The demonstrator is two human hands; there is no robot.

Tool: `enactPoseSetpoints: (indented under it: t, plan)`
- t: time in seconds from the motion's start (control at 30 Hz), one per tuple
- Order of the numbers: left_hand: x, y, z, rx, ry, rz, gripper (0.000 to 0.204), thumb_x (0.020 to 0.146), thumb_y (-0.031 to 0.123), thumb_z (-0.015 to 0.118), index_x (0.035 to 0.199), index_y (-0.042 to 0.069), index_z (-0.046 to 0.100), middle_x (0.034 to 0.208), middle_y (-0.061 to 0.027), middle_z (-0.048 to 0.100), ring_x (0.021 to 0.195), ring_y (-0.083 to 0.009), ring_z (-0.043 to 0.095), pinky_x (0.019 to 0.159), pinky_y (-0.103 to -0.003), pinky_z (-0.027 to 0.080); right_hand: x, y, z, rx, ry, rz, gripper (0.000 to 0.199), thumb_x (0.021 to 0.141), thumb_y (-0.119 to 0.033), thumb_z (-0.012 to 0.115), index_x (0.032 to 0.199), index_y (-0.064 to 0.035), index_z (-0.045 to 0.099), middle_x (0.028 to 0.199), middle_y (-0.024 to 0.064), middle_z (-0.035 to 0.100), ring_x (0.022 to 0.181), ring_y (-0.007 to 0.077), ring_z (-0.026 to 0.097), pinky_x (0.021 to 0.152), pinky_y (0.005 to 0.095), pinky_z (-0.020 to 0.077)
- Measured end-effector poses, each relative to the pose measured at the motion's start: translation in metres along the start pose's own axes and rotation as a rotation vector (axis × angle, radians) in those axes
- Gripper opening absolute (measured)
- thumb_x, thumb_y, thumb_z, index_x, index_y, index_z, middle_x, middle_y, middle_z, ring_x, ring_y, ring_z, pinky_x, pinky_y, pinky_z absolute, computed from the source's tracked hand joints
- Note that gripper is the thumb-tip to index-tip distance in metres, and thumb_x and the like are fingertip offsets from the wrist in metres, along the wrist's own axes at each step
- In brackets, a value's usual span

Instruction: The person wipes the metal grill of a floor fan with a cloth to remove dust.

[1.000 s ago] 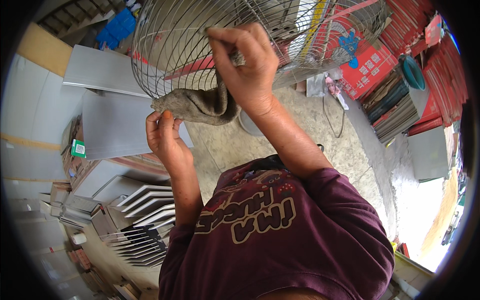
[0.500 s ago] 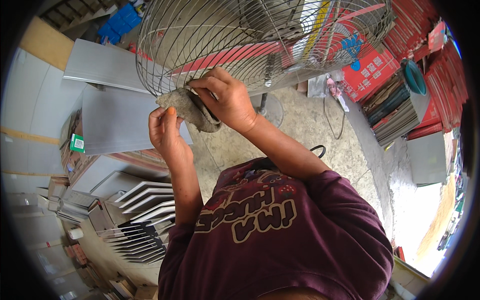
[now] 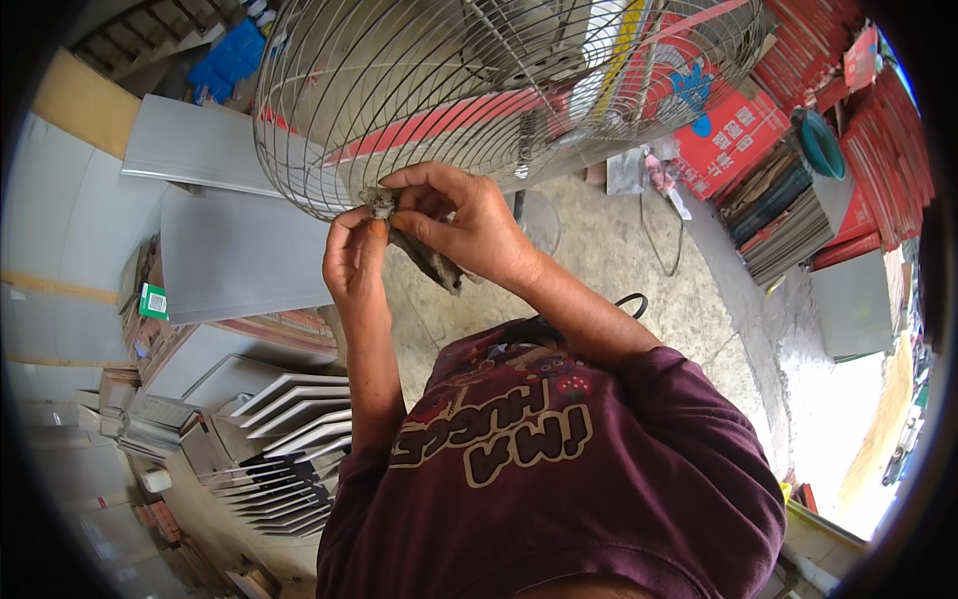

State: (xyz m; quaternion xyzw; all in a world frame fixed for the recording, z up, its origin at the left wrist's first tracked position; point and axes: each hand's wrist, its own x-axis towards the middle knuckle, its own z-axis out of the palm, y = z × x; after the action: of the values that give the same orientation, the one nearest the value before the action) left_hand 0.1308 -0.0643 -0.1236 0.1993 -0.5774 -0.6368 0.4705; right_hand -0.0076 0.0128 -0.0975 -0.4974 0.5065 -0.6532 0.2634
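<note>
A grimy grey-brown rag is bunched between my two hands, just below the wire guard of a large fan. My left hand is closed, thumb and fingertips pinching the rag's bunched upper end from the left. From the right, my right hand grips the same end between thumb and index finger, the other fingers curled. The rag's darker lower part hangs down under my right palm. My fingertips are close to the guard's lower wires; whether they touch the wires I cannot tell.
The fan's pole and round base stand beyond my right hand. Grey panels lie on the left, above a rack of upright tile boards. Red cartons and a teal basin are at the right. A thin cable loop lies on the floor.
Both hands have moved slightly down and right, closer together. The rag, spread wider before, is now bunched and folded between my fingertips. The fan guard sits a little lower and further left in view.
</note>
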Motion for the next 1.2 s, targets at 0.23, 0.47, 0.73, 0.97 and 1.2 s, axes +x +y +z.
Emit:
enactPoseSetpoints:
  t: [0.23,0.47,0.73,0.97,1.2]
  plan:
    - [0.002,0.008,0.014,0.022,-0.128,0.070,0.032,0.089,0.005,0.069,0.116,-0.003,0.053,0.104,-0.0080,0.063,0.094,-0.0110,0.058,0.085,-0.023,0.046,-0.008,-0.008,-0.004,-0.055,0.061,-0.057,0.034,0.083,0.003,0.067,0.116,-0.0002,0.061,0.087,0.0069,0.068,0.077,0.0109,0.066,0.070,0.0240,0.0546]
    - [0.004,0.013,0.020,0.078,-0.053,0.062,0.025,0.092,0.011,0.065,0.113,-0.002,0.058,0.102,-0.0062,0.065,0.095,-0.0108,0.058,0.088,-0.025,0.045,-0.015,-0.018,-0.008,0.037,-0.004,0.029,0.038,0.086,0.005,0.063,0.123,-0.0005,0.057,0.098,0.0073,0.069,0.087,0.0112,0.067,0.075,0.0238,0.0561]
    - [0.001,0.003,0.024,0.108,0.010,0.136,0.015,0.095,0.005,0.055,0.109,-0.001,0.058,0.099,-0.0044,0.063,0.092,-0.0102,0.056,0.085,-0.025,0.045,-0.017,-0.022,-0.013,-0.114,0.024,-0.058,0.041,0.083,-0.004,0.067,0.121,-0.0013,0.055,0.089,0.0103,0.071,0.077,0.0196,0.070,0.067,0.0296,0.0545]
    - [-0.001,0.003,0.022,0.057,-0.007,0.112,0.017,0.095,0.010,0.060,0.107,-0.001,0.058,0.097,-0.0022,0.061,0.087,-0.0064,0.053,0.080,-0.021,0.043,-0.016,-0.014,-0.020,-0.308,0.052,-0.048,0.041,0.079,-0.010,0.077,0.116,-0.0019,0.062,0.094,0.0091,0.064,0.073,0.0127,0.063,0.064,0.0263,0.0523]
    - [-0.005,0.007,0.024,0.140,-0.014,0.123,0.017,0.096,0.011,0.056,0.108,-0.001,0.059,0.098,-0.0022,0.060,0.090,-0.0088,0.053,0.084,-0.024,0.042,-0.019,0.000,-0.014,-0.257,0.092,-0.062,0.028,0.075,-0.011,0.080,0.097,-0.0015,0.066,0.088,0.0068,0.061,0.067,0.0123,0.062,0.058,0.0262,0.0508]
